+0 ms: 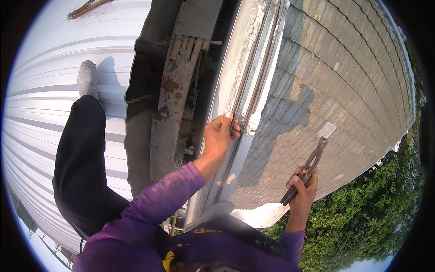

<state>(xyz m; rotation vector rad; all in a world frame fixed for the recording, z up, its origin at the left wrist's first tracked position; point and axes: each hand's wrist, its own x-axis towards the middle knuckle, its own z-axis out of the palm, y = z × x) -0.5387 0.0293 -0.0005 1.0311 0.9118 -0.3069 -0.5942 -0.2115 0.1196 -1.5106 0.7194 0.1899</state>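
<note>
My left hand (220, 136) grips long dark metal rods (252, 59) that run lengthwise along a pale, weathered ledge (230, 79); a short thin piece, perhaps wire, shows by its fingertips, too small to make out. In my right hand (302, 188), at the lower right over the tiled roof, is a pair of rusty long-handled pincers (316, 156), their head pointing up and away from me. Behind that head a small light rectangular patch (327, 130) shows on the tiles.
My booted left foot (88, 79) rests on white ribbed metal roofing (41, 127), with a bundle of rusty wire (85, 10) at the top. A dark gap with a stained beam (168, 109) runs between the roofs. Weathered tiles (353, 72) curve down toward trees (353, 217) beyond the edge.
</note>
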